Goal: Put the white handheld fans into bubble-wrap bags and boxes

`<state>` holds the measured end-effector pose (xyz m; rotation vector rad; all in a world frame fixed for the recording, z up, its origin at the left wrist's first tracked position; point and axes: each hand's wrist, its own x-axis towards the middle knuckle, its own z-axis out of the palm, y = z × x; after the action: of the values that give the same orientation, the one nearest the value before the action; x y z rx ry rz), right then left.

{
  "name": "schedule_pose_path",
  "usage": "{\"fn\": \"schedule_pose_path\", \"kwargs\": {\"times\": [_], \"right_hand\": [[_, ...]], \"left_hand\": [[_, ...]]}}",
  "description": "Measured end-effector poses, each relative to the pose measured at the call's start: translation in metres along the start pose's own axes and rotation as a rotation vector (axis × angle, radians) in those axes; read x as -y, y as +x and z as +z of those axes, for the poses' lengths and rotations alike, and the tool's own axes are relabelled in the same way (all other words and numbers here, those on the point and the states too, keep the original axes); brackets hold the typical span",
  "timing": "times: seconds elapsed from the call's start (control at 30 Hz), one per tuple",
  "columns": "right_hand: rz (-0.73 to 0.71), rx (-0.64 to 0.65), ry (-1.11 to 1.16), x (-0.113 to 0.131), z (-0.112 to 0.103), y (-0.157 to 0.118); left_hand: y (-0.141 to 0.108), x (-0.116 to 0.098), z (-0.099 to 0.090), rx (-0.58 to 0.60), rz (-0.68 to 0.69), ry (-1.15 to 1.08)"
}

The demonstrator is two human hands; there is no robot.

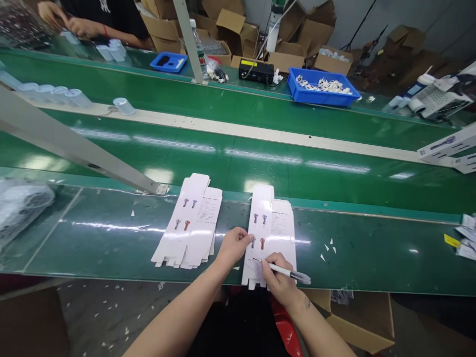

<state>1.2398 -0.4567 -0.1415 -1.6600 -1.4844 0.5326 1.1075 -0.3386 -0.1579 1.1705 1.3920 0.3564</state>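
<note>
A flat, unfolded white carton [279, 230] lies in front of me, printed with small pictures of handheld devices and text; other sheets may lie under it. My left hand [235, 245] is closed on its left edge, thumb on top. In my right hand [278, 277] is a pen [288, 271] with a white barrel and clear cap, gripped for writing, its tip at the carton's lower part below the red device picture. To the left lies a slightly fanned stack of the same flat cartons [191, 223], touched by neither hand.
A slanted metal post [89, 144] stands left. Small white paper triangles [327, 248] lie right. Beyond the green belt [260, 168] are a blue bin [323, 89] of white parts and translucent cups [124, 105]. A co-worker's hands [80, 27] are at upper left; an open cardboard box [362, 317] is below.
</note>
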Motion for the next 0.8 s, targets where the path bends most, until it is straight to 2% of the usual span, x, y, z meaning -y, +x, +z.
{"fn": "schedule_pose_path", "kwargs": {"times": [0.13, 0.23, 0.33, 0.43, 0.47, 0.53, 0.6, 0.63, 0.7, 0.73, 0.77, 0.8], "right_hand": [[-0.075, 0.021, -0.054, 0.0, 0.003, 0.002], [-0.073, 0.037, -0.039, 0.003, 0.0, 0.001], [0.029, -0.069, 0.079, 0.003, -0.007, 0.005], [0.148, -0.287, 0.147, -0.005, -0.014, 0.021], [0.164, -0.325, 0.136, -0.009, -0.016, 0.027], [0.159, -0.325, 0.101, -0.017, -0.017, 0.04], [0.143, -0.283, 0.083, -0.023, -0.015, 0.048], [0.139, -0.266, 0.08, -0.025, -0.014, 0.05], [0.138, -0.246, 0.073, -0.028, -0.01, 0.051], [0.137, -0.24, 0.069, -0.029, -0.009, 0.05], [0.135, -0.237, 0.065, -0.03, -0.008, 0.05], [0.134, -0.235, 0.062, -0.03, -0.007, 0.05]], "left_hand": [[-0.001, -0.002, 0.003, -0.008, -0.01, -0.002], [-0.004, -0.007, 0.003, 0.011, -0.033, -0.066], [-0.006, -0.014, -0.014, 0.06, -0.067, -0.204], [-0.008, -0.02, -0.065, 0.044, -0.074, -0.256], [-0.008, -0.022, -0.087, 0.024, -0.078, -0.231], [-0.007, -0.024, -0.134, -0.044, -0.09, -0.111], [-0.008, -0.025, -0.169, -0.214, -0.097, 0.131], [-0.009, -0.025, -0.179, -0.332, -0.083, 0.277], [-0.012, -0.025, -0.177, -0.519, -0.02, 0.479], [-0.014, -0.025, -0.165, -0.526, 0.008, 0.49], [-0.016, -0.024, -0.148, -0.465, 0.019, 0.437], [-0.018, -0.023, -0.125, -0.342, 0.011, 0.339]]}}
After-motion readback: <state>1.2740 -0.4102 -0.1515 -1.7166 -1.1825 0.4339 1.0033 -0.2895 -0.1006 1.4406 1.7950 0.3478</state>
